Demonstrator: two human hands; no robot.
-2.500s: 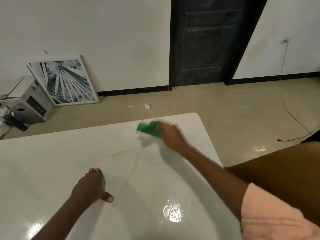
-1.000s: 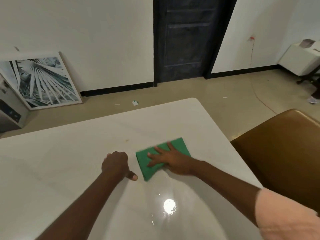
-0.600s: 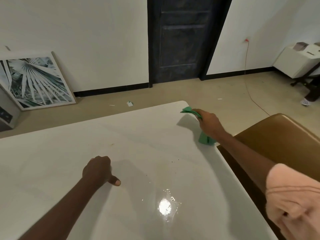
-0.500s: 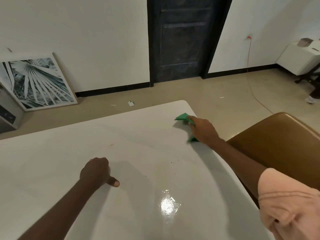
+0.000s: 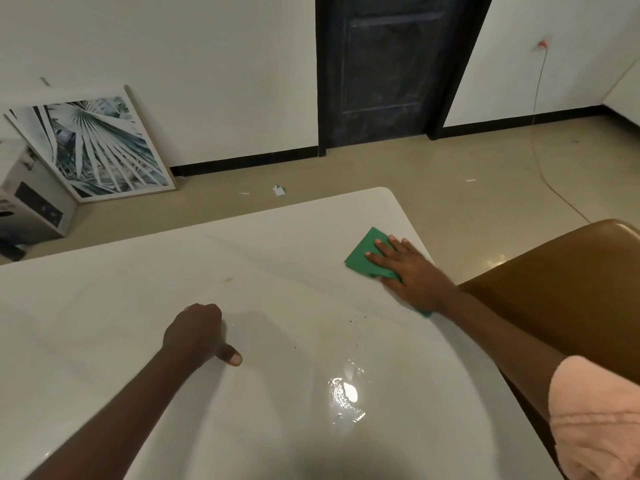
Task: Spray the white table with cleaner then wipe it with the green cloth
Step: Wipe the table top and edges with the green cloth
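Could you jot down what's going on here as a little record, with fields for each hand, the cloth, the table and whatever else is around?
right hand: flat, fingers spread, pressing on the cloth
left hand: curled, resting on the table, holding nothing
cloth: green, folded, flat near the table's far right corner
table: white, glossy, wet patch near the front, dark specks, faint yellowish smear
chair: brown, at the table's right side
floor: framed leaf picture leaning on the wall
spray bottle: not in view

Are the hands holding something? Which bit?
Nothing is gripped. The right hand lies flat on the green cloth, pressing its near half onto the white table. The left hand rests empty.
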